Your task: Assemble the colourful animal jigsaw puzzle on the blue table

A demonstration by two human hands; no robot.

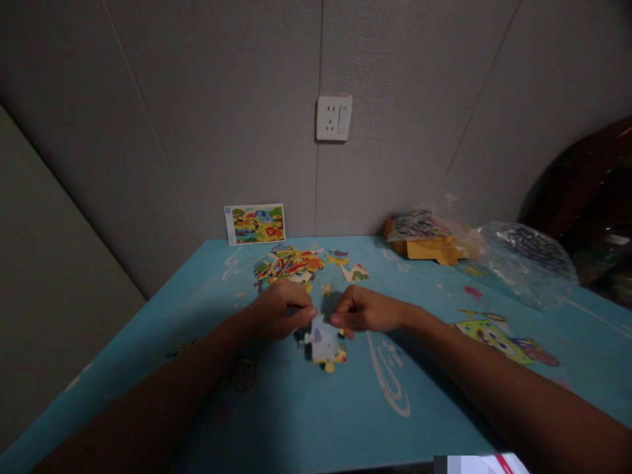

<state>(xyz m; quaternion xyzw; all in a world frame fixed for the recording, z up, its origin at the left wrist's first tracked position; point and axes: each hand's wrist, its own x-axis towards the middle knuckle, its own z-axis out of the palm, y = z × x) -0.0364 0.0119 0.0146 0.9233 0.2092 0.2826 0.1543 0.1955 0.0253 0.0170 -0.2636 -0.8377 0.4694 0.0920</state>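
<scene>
Between my hands is a jigsaw puzzle piece (324, 340), pale blue-grey with yellow along its near edge. My left hand (282, 309) pinches its upper left corner with thumb and finger. On the upper right corner, the fingers of my right hand (366, 309) are closed in the same way. Whether the piece is one or several joined together, I cannot tell. Just beyond my left hand lies a heap of puzzle pieces (291, 262), with a few loose pieces (354, 272) to its right.
A picture card (255, 224) with animals leans against the wall behind the heap. At the back right sit a yellow-orange box (429, 250) and crumpled clear plastic (526, 260). A socket (334, 118) is on the wall. The blue tablecloth (316, 421) carries cartoon prints.
</scene>
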